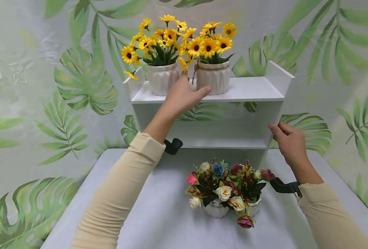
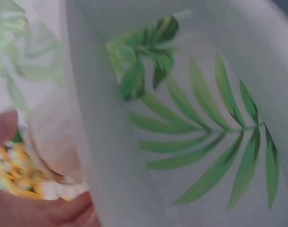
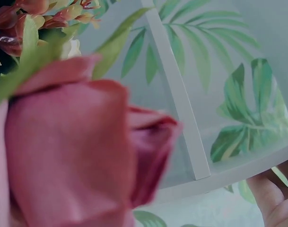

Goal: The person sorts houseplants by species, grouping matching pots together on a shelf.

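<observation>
My left hand (image 1: 184, 94) reaches to the top board of a white two-tier shelf (image 1: 249, 88). Its fingers extend between two white ribbed pots of yellow sunflowers, the left pot (image 1: 162, 79) and the right pot (image 1: 213, 81), which has twine round its rim. The thumb points right, in front of the right pot's base. In the left wrist view that pot (image 2: 56, 137) lies between thumb and fingers; contact is unclear. My right hand (image 1: 291, 141) pinches the edge of the shelf's right side panel (image 3: 229, 175), thumb in front.
Two white pots (image 1: 215, 209) of mixed artificial roses (image 1: 224, 193) stand on the white-covered table (image 1: 159, 214), in front of the shelf's lower right. A leaf-print cloth (image 1: 87, 79) hangs behind. One dark pink rose (image 3: 73, 151) fills much of the right wrist view.
</observation>
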Demonstrator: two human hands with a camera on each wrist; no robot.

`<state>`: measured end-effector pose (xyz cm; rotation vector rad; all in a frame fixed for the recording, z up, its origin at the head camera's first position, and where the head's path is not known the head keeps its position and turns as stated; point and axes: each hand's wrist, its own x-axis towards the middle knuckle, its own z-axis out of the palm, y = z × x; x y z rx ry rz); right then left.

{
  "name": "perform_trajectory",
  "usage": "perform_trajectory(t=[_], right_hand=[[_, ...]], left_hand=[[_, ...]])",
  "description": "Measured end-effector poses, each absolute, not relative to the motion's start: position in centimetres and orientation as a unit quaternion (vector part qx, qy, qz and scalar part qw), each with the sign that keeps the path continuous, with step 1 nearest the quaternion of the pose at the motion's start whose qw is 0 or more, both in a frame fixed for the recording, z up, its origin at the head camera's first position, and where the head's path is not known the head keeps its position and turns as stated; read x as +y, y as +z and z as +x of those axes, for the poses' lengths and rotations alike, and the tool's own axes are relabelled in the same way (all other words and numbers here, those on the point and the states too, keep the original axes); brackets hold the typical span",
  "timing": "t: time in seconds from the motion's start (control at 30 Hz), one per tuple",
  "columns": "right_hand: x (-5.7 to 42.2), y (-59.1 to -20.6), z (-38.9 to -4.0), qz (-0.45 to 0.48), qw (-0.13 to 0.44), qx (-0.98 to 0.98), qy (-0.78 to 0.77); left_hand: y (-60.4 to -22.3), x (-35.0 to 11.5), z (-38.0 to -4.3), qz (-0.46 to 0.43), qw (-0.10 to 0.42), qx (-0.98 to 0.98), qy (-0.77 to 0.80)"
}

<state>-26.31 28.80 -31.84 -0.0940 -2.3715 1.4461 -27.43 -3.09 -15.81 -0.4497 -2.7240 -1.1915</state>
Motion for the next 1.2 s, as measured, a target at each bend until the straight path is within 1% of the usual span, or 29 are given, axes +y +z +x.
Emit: perform_trajectory(t=[0.1,0.17,0.2,0.3,0.4,0.47,0.53,0.67,0.8,0.87,0.93,1.0,1.03,1.1,1.2], right_hand=[[28.7,-31.8,-26.3,-0.034,0.176,-0.838,0.515],[28.7,-31.8,-26.4,-0.036,0.176,-0.84,0.512],[28.7,-31.8,-26.4,-0.036,0.177,-0.841,0.51],[28.9,-31.7,-26.6,-0.041,0.179,-0.845,0.503],[29.0,-31.6,-26.6,-0.047,0.183,-0.843,0.503],[28.9,-31.6,-26.7,-0.05,0.183,-0.84,0.508],[28.8,-31.7,-26.6,-0.049,0.184,-0.838,0.512],[28.7,-31.9,-26.6,-0.046,0.18,-0.835,0.518],[28.7,-31.9,-26.5,-0.052,0.179,-0.832,0.522],[28.7,-31.8,-26.5,-0.054,0.18,-0.831,0.523],[28.7,-31.9,-26.5,-0.055,0.18,-0.832,0.521],[28.7,-31.9,-26.5,-0.052,0.182,-0.832,0.521],[28.6,-31.9,-26.6,-0.05,0.182,-0.832,0.522],[28.6,-31.9,-26.6,-0.05,0.181,-0.834,0.52],[28.6,-31.9,-26.6,-0.047,0.182,-0.833,0.52]], left_hand=[[-18.3,-4.0,-24.8,-0.178,0.148,-0.886,-0.403],[-20.5,-4.6,-22.9,-0.206,0.184,-0.874,-0.4],[-21.6,-4.9,-22.0,-0.224,0.197,-0.869,-0.396],[-25.3,-5.6,-19.8,-0.274,0.197,-0.858,-0.386],[-28.9,-6.3,-18.2,-0.332,0.182,-0.844,-0.38],[-31.0,-6.7,-17.4,-0.367,0.16,-0.829,-0.391],[-32.9,-7.2,-16.6,-0.406,0.127,-0.809,-0.406],[-36.0,-7.7,-15.4,-0.456,0.04,-0.784,-0.418],[-38.8,-7.7,-14.8,-0.456,-0.061,-0.798,-0.389],[-40.1,-7.5,-14.8,-0.434,-0.112,-0.808,-0.384],[-41.4,-7.2,-15.0,-0.399,-0.149,-0.816,-0.392],[-42.5,-6.9,-15.3,-0.352,-0.16,-0.826,-0.41],[-42.9,-6.6,-15.5,-0.331,-0.153,-0.833,-0.417],[-43.6,-6.2,-15.9,-0.292,-0.126,-0.847,-0.426],[-44.3,-5.5,-16.4,-0.254,-0.067,-0.866,-0.426]])
